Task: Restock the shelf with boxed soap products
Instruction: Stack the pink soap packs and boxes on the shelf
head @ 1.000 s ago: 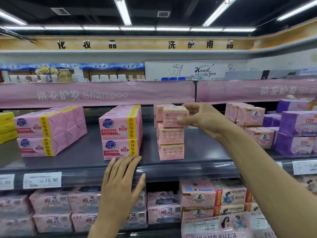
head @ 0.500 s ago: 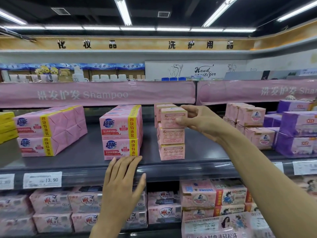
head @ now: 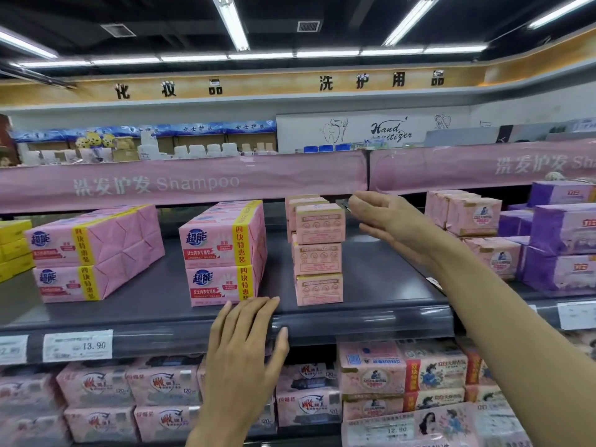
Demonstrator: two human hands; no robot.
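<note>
At the grey shelf point(head: 371, 285), head view: has let go of the top soap box point(head: 320, 223) with the right hand point(head: 390, 221), fingers now spread loosely just beside it, no longer pinching. Leaves that box squared on the pink stack point(head: 317, 258), three high. Keeps the left hand point(head: 245, 346) flat on the front edge, fingers straight, holding nothing.

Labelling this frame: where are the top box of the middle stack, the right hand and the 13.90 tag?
top box point(head: 320, 223): head view, front face
right hand point(head: 388, 221): head view, hand's middle
13.90 tag point(head: 78, 345): head view, centre
</note>
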